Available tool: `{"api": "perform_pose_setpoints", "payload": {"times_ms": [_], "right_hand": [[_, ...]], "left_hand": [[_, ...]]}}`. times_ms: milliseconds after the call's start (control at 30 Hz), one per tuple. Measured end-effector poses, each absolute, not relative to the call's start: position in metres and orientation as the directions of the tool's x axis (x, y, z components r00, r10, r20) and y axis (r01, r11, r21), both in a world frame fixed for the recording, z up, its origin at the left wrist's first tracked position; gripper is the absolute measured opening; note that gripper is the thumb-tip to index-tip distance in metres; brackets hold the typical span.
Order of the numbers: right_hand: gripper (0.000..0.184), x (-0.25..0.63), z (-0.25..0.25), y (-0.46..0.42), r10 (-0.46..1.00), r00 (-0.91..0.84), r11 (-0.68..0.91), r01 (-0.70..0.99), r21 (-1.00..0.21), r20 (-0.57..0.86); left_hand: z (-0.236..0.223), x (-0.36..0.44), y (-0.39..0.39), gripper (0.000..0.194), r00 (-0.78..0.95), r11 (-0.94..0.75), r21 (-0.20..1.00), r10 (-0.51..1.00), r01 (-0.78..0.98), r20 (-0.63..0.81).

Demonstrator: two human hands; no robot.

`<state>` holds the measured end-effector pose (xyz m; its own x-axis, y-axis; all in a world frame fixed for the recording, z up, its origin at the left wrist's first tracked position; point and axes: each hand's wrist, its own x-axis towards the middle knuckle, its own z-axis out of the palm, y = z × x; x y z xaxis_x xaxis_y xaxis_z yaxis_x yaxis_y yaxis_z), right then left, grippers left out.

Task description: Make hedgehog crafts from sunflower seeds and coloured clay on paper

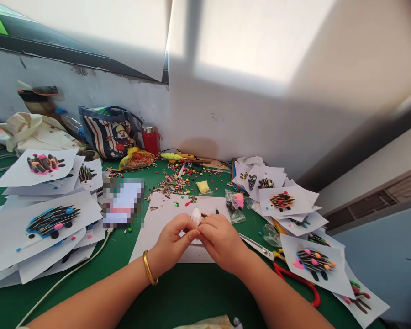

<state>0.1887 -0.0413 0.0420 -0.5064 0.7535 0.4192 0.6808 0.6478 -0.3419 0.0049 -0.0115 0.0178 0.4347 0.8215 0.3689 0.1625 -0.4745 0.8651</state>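
Observation:
A white lump, soft-looking like modelling clay (196, 216), is pinched between my two hands above a sheet of white paper (150, 233). My left hand (174, 237), with a gold bangle on the wrist, has thumb and forefinger closed on it. Fingertips of my right hand (222, 237) are pressed together against the same lump from the right. Just behind the hands, small coloured clay bits and a few striped seeds lie on the paper. A small dark object (217, 210) shows behind my right hand.
Sunflower seeds (173, 184) and a yellow clay block (202, 187) lie behind the paper. Stacked seed-hedgehog pictures flank both sides (55, 224) (315, 262). Red-handled scissors (287, 269) lie right; a phone (125, 201) with a cable lies left. A bag (106, 135) and red bottle (151, 140) stand behind.

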Motion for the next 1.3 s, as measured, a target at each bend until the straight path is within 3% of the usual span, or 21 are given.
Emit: {"api": "perform_pose_setpoints", "payload": {"times_ms": [167,400,500,600,733,867,933,1100,1233,1300], "right_hand": [[0.023,0.186,0.042,-0.043,0.747,-0.497,0.661,0.626,-0.413,0.441],[0.017,0.178,0.044,-0.051,0.735,-0.356,0.568,0.789,-0.235,0.577],[0.023,0.182,0.046,-0.051,0.747,-0.288,0.516,0.82,-0.249,0.6],[0.023,0.186,0.046,-0.048,0.772,-0.255,0.499,0.811,-0.305,0.583],[0.006,0.189,0.042,-0.043,0.78,-0.214,0.522,0.742,-0.42,0.589],[0.064,0.196,0.035,-0.036,0.76,-0.326,0.619,0.628,-0.472,0.563],[0.073,0.199,0.03,-0.031,0.78,-0.372,0.614,0.612,-0.499,0.504],[0.04,0.202,0.024,-0.026,0.85,-0.32,0.524,0.579,-0.624,0.417],[0.031,0.203,0.027,-0.027,0.847,-0.313,0.528,0.593,-0.608,0.43],[0.029,0.202,0.027,-0.028,0.854,-0.308,0.516,0.607,-0.605,0.419]], "left_hand": [[0.015,0.004,-0.017,0.02,0.519,-0.609,0.761,0.736,0.224,0.436],[0.019,0.008,-0.026,0.016,0.531,-0.765,0.589,0.624,0.261,0.574],[0.021,0.008,-0.028,0.018,0.513,-0.788,0.547,0.605,0.281,0.608],[0.02,0.008,-0.027,0.021,0.471,-0.743,0.601,0.66,0.296,0.585],[0.017,0.009,-0.019,0.02,0.406,-0.567,0.794,0.794,0.221,0.453],[0.018,0.01,-0.012,0.019,0.354,-0.291,0.956,0.897,0.028,0.263],[0.021,0.01,-0.009,0.021,0.347,-0.18,0.981,0.918,-0.068,0.193],[0.024,0.011,-0.006,0.023,0.265,-0.116,0.974,0.95,-0.193,0.166],[0.015,0.008,-0.003,0.002,0.229,-0.258,0.966,0.939,-0.018,0.255],[0.009,0.005,-0.001,0.009,0.228,-0.339,0.936,0.923,0.093,0.312]]}}
